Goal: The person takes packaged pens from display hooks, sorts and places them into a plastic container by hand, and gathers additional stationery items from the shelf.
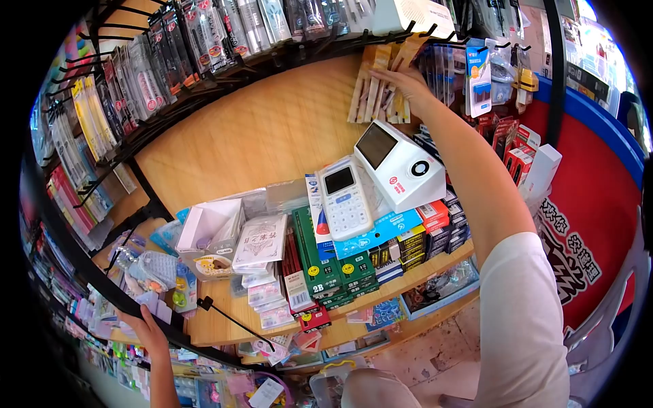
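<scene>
My right hand (405,87) reaches up to the hooks at the top and touches hanging packets (371,95) in yellowish and clear wrapping; its fingers are partly bent and blend with the packets. Lower left, my left hand (144,330) lies against the black rack frame (178,333), thumb and fingers apart, beside pale purple boxes (155,306). Between the hands, a white payment device (401,166) with a dark screen and a white keypad device (345,197) rest on stacked boxes.
Green pencil boxes (314,255), a white carton (212,234) and stacked card packs (260,245) line the wooden shelf (224,326). Black hooks with packaged pens (204,37) run across the top. A blue tray (442,292) sits below, and a red panel (598,224) stands at right.
</scene>
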